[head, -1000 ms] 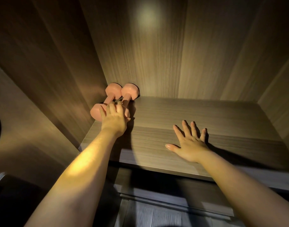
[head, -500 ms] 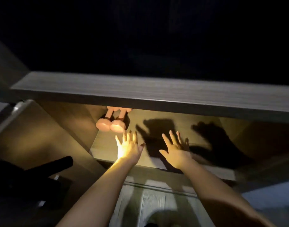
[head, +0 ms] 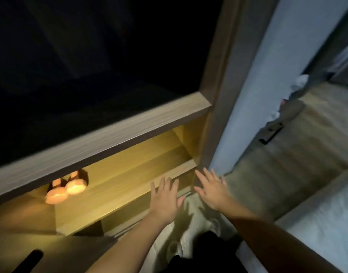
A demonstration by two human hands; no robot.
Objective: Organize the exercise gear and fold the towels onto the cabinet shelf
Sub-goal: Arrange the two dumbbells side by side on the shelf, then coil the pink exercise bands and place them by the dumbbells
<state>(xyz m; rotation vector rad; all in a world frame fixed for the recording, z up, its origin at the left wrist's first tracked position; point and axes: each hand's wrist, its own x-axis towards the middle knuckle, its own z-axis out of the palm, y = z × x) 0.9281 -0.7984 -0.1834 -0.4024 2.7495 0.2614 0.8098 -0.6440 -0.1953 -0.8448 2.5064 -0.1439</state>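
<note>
Two pink dumbbells lie side by side at the back left of the lit cabinet shelf, their near ends facing me. My left hand hovers with fingers spread at the shelf's front right part, holding nothing. My right hand is spread too, just outside the shelf near the cabinet's right side panel, also empty. Both hands are far from the dumbbells. No towel can be made out for certain.
An upper shelf board crosses above the lit shelf, with a dark compartment over it. A pale wall stands right of the cabinet, then wooden floor with cloth and dark items. A bed edge lies at lower right.
My left hand has let go of the dumbbells and both hands have drawn back out of the shelf to the right. The view has swung right and tilted, showing wall, floor and bed.
</note>
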